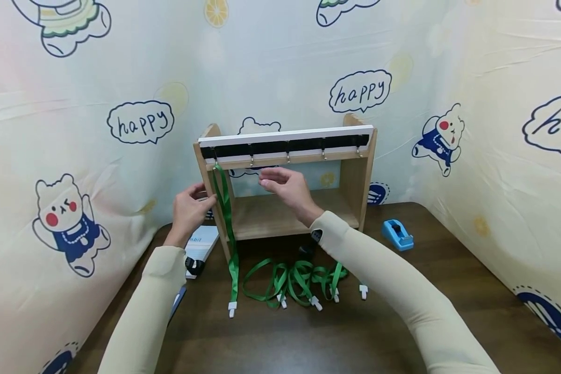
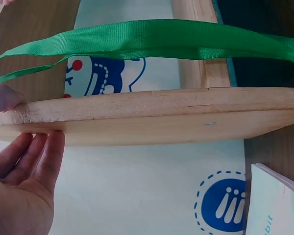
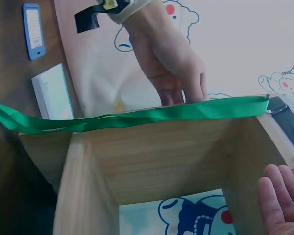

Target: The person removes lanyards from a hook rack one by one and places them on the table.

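Observation:
My left hand holds the left side panel of a wooden rack. In the left wrist view its fingers press the panel's outer face, with the thumb at the front edge. A green lanyard hangs from the leftmost hook, down past that panel, its white clip over the table. My right hand hovers before the rack below the hooks, fingers extended, holding nothing. More green lanyards with white clips lie looped on the table before the rack, partly behind my right sleeve.
A black strip with several hooks runs along the rack's white top bar. Left of the rack lie a white box and a blue-framed card holder. A blue tape dispenser sits on the brown table at right. Patterned cloth surrounds everything.

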`<move>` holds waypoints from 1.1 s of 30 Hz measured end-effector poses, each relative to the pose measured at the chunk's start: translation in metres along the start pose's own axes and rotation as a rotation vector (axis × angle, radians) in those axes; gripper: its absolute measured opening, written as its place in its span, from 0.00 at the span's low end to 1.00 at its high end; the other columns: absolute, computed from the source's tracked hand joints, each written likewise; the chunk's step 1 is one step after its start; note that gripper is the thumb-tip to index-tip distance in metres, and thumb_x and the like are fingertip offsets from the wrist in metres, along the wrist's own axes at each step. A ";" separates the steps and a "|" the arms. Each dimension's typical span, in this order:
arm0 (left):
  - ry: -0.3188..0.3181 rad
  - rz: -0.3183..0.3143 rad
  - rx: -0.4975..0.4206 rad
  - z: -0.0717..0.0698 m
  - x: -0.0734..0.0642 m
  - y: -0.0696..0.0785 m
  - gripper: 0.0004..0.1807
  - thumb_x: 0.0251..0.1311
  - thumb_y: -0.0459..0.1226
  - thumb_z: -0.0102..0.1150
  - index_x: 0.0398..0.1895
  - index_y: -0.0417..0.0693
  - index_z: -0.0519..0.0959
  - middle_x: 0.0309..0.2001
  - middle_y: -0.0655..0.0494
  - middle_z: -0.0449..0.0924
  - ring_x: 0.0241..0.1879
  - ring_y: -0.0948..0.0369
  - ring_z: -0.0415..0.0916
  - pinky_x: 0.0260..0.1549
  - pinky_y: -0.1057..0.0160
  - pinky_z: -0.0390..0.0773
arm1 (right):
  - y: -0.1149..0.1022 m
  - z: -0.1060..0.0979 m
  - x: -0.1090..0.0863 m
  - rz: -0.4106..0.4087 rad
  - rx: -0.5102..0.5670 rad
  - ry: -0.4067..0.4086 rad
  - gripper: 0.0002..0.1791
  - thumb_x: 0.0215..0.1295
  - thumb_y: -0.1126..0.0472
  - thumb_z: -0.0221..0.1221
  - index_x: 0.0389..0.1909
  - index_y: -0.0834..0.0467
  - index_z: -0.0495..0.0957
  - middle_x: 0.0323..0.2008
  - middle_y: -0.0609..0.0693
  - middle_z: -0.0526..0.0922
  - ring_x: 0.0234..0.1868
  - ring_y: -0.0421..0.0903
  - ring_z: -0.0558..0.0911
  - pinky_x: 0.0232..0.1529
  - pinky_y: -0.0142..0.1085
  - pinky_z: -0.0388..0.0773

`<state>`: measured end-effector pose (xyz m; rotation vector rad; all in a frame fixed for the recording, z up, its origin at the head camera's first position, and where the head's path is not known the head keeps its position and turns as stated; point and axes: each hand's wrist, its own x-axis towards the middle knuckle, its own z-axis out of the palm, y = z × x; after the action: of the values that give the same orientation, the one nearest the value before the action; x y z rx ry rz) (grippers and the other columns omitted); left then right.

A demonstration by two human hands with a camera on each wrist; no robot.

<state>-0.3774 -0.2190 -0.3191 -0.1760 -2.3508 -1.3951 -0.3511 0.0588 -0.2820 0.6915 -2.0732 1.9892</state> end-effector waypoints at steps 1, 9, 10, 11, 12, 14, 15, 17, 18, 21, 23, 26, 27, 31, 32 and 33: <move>-0.001 -0.001 -0.001 0.000 -0.001 0.000 0.30 0.64 0.47 0.64 0.67 0.48 0.75 0.60 0.45 0.80 0.59 0.50 0.79 0.56 0.47 0.83 | -0.001 0.002 0.001 0.004 -0.005 -0.013 0.18 0.68 0.60 0.65 0.57 0.58 0.82 0.55 0.56 0.87 0.54 0.45 0.87 0.59 0.38 0.83; -0.013 -0.029 -0.001 0.002 -0.002 -0.001 0.30 0.64 0.47 0.64 0.68 0.48 0.74 0.60 0.46 0.80 0.59 0.51 0.78 0.56 0.46 0.83 | -0.007 0.024 0.009 0.021 -0.071 -0.076 0.20 0.69 0.59 0.64 0.60 0.55 0.80 0.59 0.51 0.85 0.59 0.43 0.85 0.64 0.38 0.80; -0.013 -0.029 -0.003 0.003 -0.001 -0.002 0.30 0.64 0.47 0.64 0.68 0.48 0.74 0.60 0.46 0.80 0.59 0.51 0.78 0.56 0.47 0.83 | -0.008 0.026 0.010 0.020 -0.090 -0.074 0.20 0.69 0.57 0.64 0.61 0.54 0.80 0.59 0.49 0.86 0.59 0.42 0.84 0.64 0.38 0.79; -0.011 -0.028 -0.004 0.003 -0.001 -0.002 0.30 0.64 0.48 0.64 0.68 0.48 0.74 0.61 0.46 0.80 0.59 0.50 0.78 0.56 0.47 0.83 | -0.009 0.029 0.011 0.020 -0.105 -0.074 0.20 0.69 0.57 0.64 0.61 0.54 0.80 0.59 0.48 0.85 0.60 0.42 0.84 0.65 0.38 0.79; -0.011 -0.028 -0.005 0.003 0.000 -0.001 0.31 0.64 0.48 0.64 0.68 0.48 0.74 0.61 0.46 0.80 0.60 0.51 0.78 0.56 0.47 0.83 | -0.010 0.031 0.012 0.019 -0.121 -0.072 0.20 0.69 0.56 0.63 0.61 0.52 0.80 0.59 0.47 0.85 0.60 0.42 0.83 0.65 0.38 0.79; -0.007 -0.024 -0.007 0.003 0.001 0.000 0.31 0.64 0.49 0.64 0.68 0.48 0.74 0.61 0.46 0.80 0.60 0.50 0.78 0.56 0.48 0.83 | -0.010 0.035 0.014 0.013 -0.141 -0.082 0.21 0.70 0.55 0.63 0.62 0.52 0.80 0.59 0.46 0.85 0.61 0.42 0.83 0.65 0.38 0.79; -0.005 -0.020 -0.008 0.003 0.002 0.000 0.32 0.63 0.50 0.64 0.68 0.48 0.74 0.61 0.46 0.80 0.60 0.50 0.78 0.57 0.48 0.83 | -0.011 0.037 0.015 0.010 -0.144 -0.084 0.21 0.70 0.54 0.63 0.62 0.51 0.80 0.60 0.46 0.85 0.61 0.42 0.83 0.65 0.39 0.79; -0.001 -0.012 -0.008 0.002 0.002 0.001 0.33 0.63 0.51 0.65 0.68 0.48 0.74 0.61 0.46 0.80 0.60 0.50 0.78 0.57 0.47 0.82 | -0.011 0.042 0.017 0.005 -0.148 -0.089 0.21 0.70 0.54 0.62 0.62 0.51 0.79 0.60 0.46 0.85 0.61 0.42 0.83 0.65 0.39 0.79; -0.001 -0.007 -0.008 0.002 0.002 0.002 0.33 0.63 0.52 0.65 0.68 0.48 0.74 0.61 0.46 0.80 0.60 0.50 0.78 0.57 0.47 0.82 | -0.012 0.045 0.018 0.003 -0.149 -0.091 0.21 0.71 0.54 0.62 0.63 0.51 0.79 0.60 0.46 0.84 0.61 0.42 0.82 0.65 0.39 0.79; -0.002 -0.004 -0.009 0.001 0.002 0.002 0.34 0.62 0.53 0.65 0.69 0.48 0.74 0.62 0.46 0.80 0.60 0.50 0.78 0.58 0.47 0.82 | -0.012 0.053 0.021 0.005 -0.151 -0.101 0.21 0.71 0.53 0.62 0.63 0.49 0.79 0.61 0.45 0.84 0.62 0.42 0.82 0.65 0.38 0.78; -0.006 -0.007 -0.007 0.000 0.001 0.001 0.35 0.62 0.54 0.65 0.69 0.48 0.74 0.62 0.46 0.79 0.60 0.50 0.78 0.58 0.47 0.82 | -0.012 0.057 0.023 0.006 -0.159 -0.101 0.20 0.71 0.53 0.62 0.63 0.48 0.79 0.61 0.44 0.84 0.62 0.41 0.83 0.65 0.37 0.78; -0.011 -0.015 0.000 0.000 0.000 0.001 0.35 0.62 0.54 0.65 0.69 0.48 0.74 0.62 0.46 0.80 0.61 0.50 0.79 0.58 0.47 0.82 | -0.013 0.063 0.025 0.012 -0.177 -0.090 0.19 0.71 0.53 0.62 0.62 0.47 0.80 0.59 0.44 0.85 0.60 0.40 0.83 0.64 0.37 0.79; -0.011 -0.018 0.004 0.000 0.000 0.001 0.35 0.62 0.54 0.65 0.69 0.48 0.74 0.62 0.46 0.80 0.61 0.50 0.79 0.58 0.47 0.82 | -0.013 0.065 0.026 0.014 -0.184 -0.084 0.19 0.71 0.53 0.62 0.61 0.46 0.80 0.59 0.43 0.85 0.60 0.40 0.83 0.64 0.38 0.79; -0.011 -0.027 -0.006 0.000 0.001 0.002 0.35 0.62 0.53 0.65 0.69 0.48 0.73 0.63 0.46 0.79 0.61 0.50 0.78 0.58 0.47 0.82 | -0.015 0.071 0.029 0.032 -0.227 -0.065 0.19 0.71 0.52 0.62 0.61 0.44 0.81 0.57 0.42 0.86 0.59 0.39 0.84 0.64 0.39 0.79; -0.010 -0.031 -0.010 0.000 0.002 0.002 0.34 0.62 0.52 0.66 0.69 0.48 0.73 0.63 0.46 0.79 0.61 0.50 0.78 0.58 0.47 0.82 | -0.016 0.073 0.030 0.038 -0.237 -0.062 0.19 0.71 0.51 0.62 0.61 0.44 0.81 0.57 0.41 0.86 0.59 0.39 0.83 0.64 0.39 0.78; -0.011 -0.035 -0.012 0.000 0.002 0.003 0.34 0.62 0.51 0.66 0.69 0.48 0.73 0.64 0.47 0.79 0.61 0.51 0.78 0.58 0.47 0.82 | -0.016 0.075 0.030 0.047 -0.245 -0.058 0.19 0.70 0.51 0.62 0.61 0.43 0.81 0.57 0.41 0.86 0.59 0.39 0.83 0.64 0.39 0.78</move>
<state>-0.3786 -0.2178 -0.3161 -0.1463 -2.3654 -1.4288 -0.3568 -0.0203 -0.2602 0.6641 -2.3343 1.7143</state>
